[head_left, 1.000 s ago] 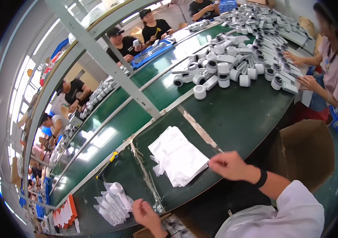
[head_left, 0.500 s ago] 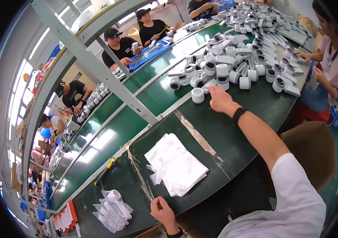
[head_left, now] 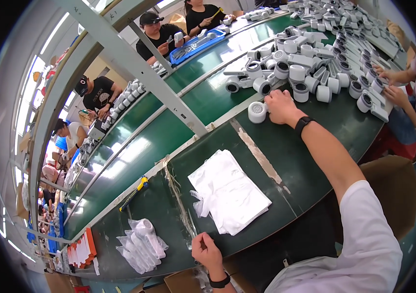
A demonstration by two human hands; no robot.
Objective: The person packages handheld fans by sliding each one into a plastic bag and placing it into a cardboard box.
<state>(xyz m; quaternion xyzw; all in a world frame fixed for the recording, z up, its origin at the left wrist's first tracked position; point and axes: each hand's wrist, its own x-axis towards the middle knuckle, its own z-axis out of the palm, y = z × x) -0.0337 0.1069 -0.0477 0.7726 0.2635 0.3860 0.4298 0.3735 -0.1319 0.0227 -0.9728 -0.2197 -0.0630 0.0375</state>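
Note:
My right hand (head_left: 282,107) is closed round the handle of a white device with a round grilled head (head_left: 257,113), like a small hair dryer. The head pokes out left of my fingers, at the near edge of a big heap of similar white and grey devices (head_left: 296,73). My left hand (head_left: 206,251) is by the table's front edge with its fingers curled together; whether anything is in them is hidden. Between my hands lies a stack of flat white bags (head_left: 229,193). Several filled clear bags (head_left: 142,245) lie left of my left hand.
A yellow and black cutter knife (head_left: 135,193) lies near the metal rail. At the left end stands an orange box (head_left: 83,248) of white slips. A green conveyor (head_left: 144,146) runs beyond the rail, under a grey metal post (head_left: 161,85). Co-workers sit across it; another person's hands (head_left: 393,83) work at right.
My right hand's fingers, outstretched over the device before, are now wrapped round its handle. The left hand stays curled by the table edge. The whole view has shifted somewhat.

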